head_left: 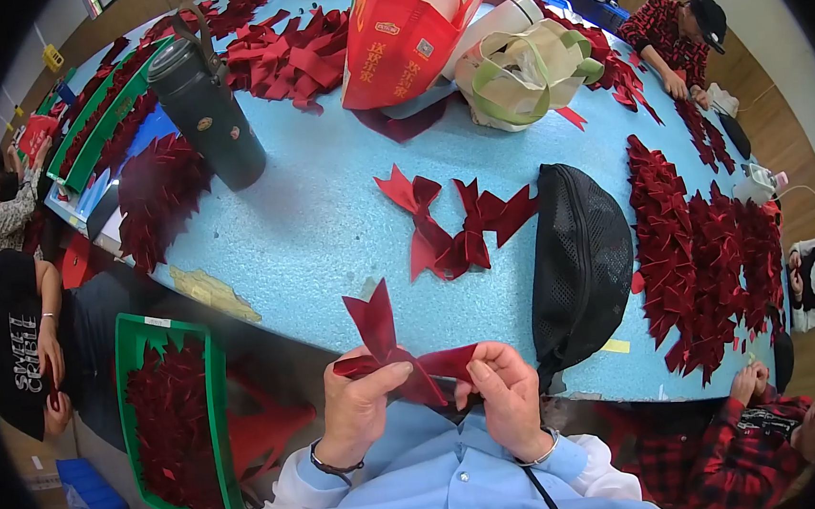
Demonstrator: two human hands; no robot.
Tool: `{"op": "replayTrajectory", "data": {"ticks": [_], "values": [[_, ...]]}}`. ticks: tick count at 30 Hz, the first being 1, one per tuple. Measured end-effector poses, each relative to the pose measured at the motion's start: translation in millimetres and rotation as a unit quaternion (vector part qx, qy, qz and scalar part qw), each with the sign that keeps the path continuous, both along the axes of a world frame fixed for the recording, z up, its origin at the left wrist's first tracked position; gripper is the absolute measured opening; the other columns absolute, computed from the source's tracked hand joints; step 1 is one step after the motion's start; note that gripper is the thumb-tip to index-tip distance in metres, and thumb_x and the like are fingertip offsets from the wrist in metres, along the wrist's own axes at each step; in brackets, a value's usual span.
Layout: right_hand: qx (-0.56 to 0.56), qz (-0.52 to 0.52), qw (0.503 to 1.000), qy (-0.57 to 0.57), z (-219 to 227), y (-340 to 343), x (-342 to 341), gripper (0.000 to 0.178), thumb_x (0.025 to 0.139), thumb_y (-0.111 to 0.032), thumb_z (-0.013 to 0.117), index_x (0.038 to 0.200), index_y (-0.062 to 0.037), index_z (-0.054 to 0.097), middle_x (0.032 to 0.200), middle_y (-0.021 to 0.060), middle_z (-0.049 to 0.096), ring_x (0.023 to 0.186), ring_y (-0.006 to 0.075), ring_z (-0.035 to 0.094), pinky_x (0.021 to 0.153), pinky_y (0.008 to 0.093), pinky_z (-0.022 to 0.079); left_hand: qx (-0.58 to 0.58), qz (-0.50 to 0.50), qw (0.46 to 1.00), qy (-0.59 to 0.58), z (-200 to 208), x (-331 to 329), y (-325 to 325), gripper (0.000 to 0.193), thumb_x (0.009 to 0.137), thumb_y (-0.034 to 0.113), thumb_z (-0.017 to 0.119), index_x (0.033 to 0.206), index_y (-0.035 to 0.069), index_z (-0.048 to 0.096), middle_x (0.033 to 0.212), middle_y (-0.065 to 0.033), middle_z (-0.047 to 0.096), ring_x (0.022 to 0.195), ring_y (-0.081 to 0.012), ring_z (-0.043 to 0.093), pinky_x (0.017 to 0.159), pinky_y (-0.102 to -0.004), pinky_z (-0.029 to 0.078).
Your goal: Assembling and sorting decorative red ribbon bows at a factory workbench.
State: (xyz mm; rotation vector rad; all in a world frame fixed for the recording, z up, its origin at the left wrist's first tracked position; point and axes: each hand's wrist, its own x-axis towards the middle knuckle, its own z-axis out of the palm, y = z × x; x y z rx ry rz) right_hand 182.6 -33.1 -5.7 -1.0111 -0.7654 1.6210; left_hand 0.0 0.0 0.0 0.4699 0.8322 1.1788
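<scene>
Between my two hands, just off the table's near edge, is a dark red velvet bow point(375, 326) with a forked tail pointing up. My left hand point(366, 401) pinches its left loop and middle, thumb on top. Thumb and fingers of my right hand point(506, 392) are closed on the right loop. Farther ahead on the table lie a few more red bows point(458, 222), grouped loosely. A black mesh pouch point(580, 260) with a zip stands to the right of them, beyond my right hand.
On the blue table point(310, 233) are a dark flask point(210, 117), a red paper bag point(405, 39), a cream bag point(513, 79) and piled bows point(691, 270). A green crate point(172, 426) of bows stands at my left. Several co-workers sit around, one at right point(757, 437).
</scene>
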Motion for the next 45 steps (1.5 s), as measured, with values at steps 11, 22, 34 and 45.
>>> {"op": "replayTrajectory", "data": {"ticks": [11,22,34,45], "values": [[0.002,-0.015,0.997,-0.081,22,-27,-2,0.016,0.087,-0.004,0.059,0.1,0.0043,0.055,0.081,0.008,0.064,0.065,0.0096,0.058,0.06,0.0223,0.049,-0.024,-0.043,0.999,0.001,12,13,-31,0.02,0.076,0.0,0.067,0.096,-0.003,0.062,0.09,-0.0078,0.065,0.081,-0.0146,0.06,0.077,-0.0282,0.046],[-0.021,-0.038,0.998,-0.054,-1,-45,-10,0.012,0.088,-0.006,0.059,0.095,0.0034,0.056,0.078,0.0083,0.063,0.061,0.0101,0.058,0.056,0.0229,0.048,-0.042,-0.052,0.997,-0.032,-9,3,-45,0.019,0.083,0.008,0.064,0.1,-0.002,0.061,0.094,-0.0086,0.065,0.085,-0.0147,0.061,0.079,-0.0304,0.047],[0.021,0.022,0.994,-0.105,-2,-63,-11,0.014,0.087,-0.005,0.06,0.096,0.0047,0.056,0.079,0.0092,0.062,0.063,0.013,0.058,0.057,0.0239,0.048,-0.016,-0.023,1.0,-0.01,-15,-6,-58,0.016,0.079,0.002,0.065,0.095,-0.001,0.063,0.091,-0.0085,0.066,0.084,-0.0148,0.062,0.08,-0.0291,0.047],[0.0,-0.009,1.0,-0.023,15,-36,-17,0.017,0.085,-0.003,0.062,0.099,0.0046,0.058,0.087,0.0066,0.061,0.08,0.0129,0.059,0.073,0.0232,0.048,-0.025,-0.166,0.985,-0.032,1,-5,-68,0.018,0.078,0.002,0.065,0.096,-0.002,0.063,0.088,-0.0073,0.066,0.077,-0.0126,0.061,0.073,-0.0263,0.048]]}}
